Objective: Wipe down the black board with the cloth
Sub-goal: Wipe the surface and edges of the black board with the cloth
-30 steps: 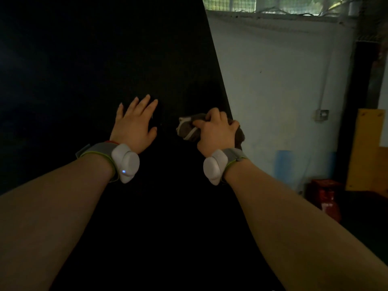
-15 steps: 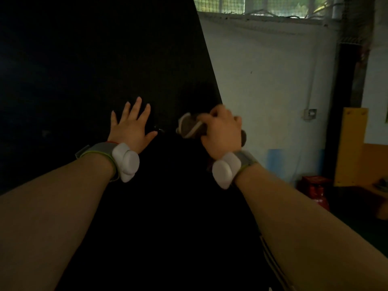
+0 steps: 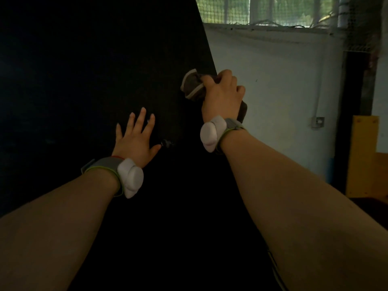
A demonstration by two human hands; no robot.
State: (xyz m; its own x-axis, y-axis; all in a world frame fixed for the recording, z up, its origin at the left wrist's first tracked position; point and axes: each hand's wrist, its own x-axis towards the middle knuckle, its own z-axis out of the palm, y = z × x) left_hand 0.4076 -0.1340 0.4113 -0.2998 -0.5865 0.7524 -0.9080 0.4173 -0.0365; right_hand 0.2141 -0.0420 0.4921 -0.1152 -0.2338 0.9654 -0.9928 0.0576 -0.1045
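Bare skin first: 2 forearms reach in from the bottom edge, each with a grey strap and a white pod at the wrist, left wristband [image 3: 130, 177] lower, right wristband [image 3: 212, 133] higher. Left hand [image 3: 136, 139] lies flat on the black board [image 3: 84, 59], fingers straight and spread, thumb out to the right, holding nothing. Right hand [image 3: 222, 95] sits higher, at the board's right edge, fingers curled round a bunched grey-brown cloth [image 3: 192, 87] with a pale stripe. Cloth is pressed against the board face just inside that edge, and a dark tail of it hangs below the palm beside the wrist. Board fills the left and centre of the view, upright, its right edge slanting. Small blurred glint on the board by the left thumb tip, cannot tell what it is. Behind the board, a pale wall [image 3: 273, 91] with a small box fitting [image 3: 318, 122] on a thin conduit. Dark post [image 3: 354, 101] right of that, yellow panel [image 3: 361, 156] low at far right. Mesh-covered window [image 3: 262, 9] along the top.
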